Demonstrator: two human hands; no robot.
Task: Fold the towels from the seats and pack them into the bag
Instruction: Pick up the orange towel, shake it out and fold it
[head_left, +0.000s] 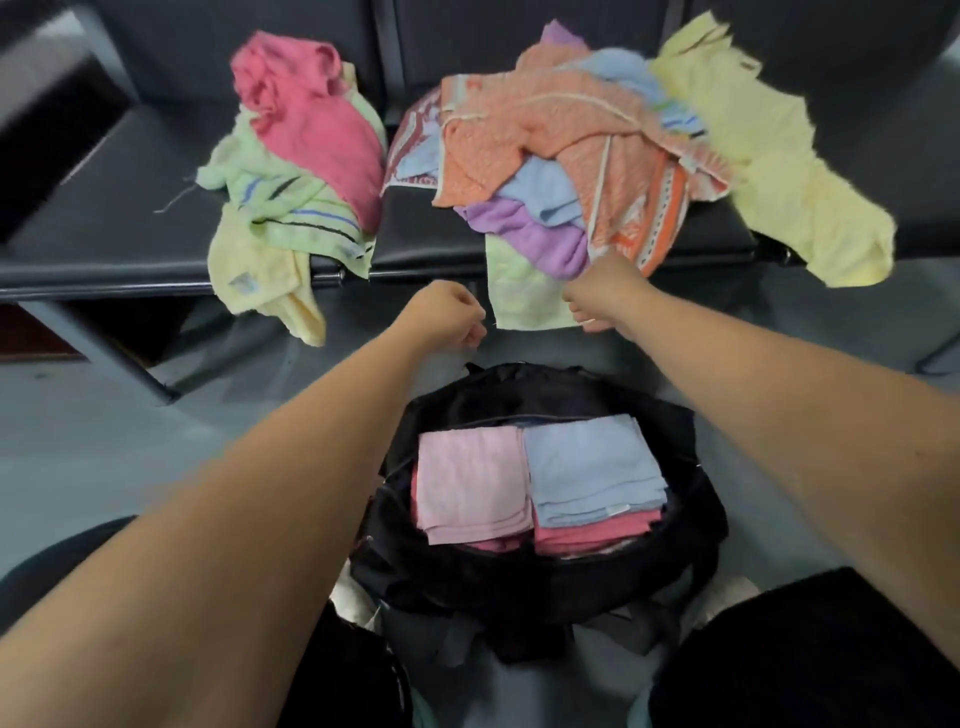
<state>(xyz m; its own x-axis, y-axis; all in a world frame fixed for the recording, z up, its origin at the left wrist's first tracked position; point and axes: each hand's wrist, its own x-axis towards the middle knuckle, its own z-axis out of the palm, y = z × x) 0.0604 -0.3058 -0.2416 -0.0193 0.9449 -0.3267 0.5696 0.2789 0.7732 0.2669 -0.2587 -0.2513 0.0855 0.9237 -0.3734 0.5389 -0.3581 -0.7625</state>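
Both bare forearms are reaching forward from the lower corners and drawing toward each other. The left hand (445, 316) is curling into a loose fist, knuckles up — thumb and fingertips pinching together at its right side. The right hand (602, 295) is bending down at the wrist — its fingers (589, 323) closing underneath.

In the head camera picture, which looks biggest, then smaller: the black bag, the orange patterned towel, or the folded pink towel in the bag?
1. Black bag, though it is nearest the camera.
2. Orange patterned towel.
3. Folded pink towel.
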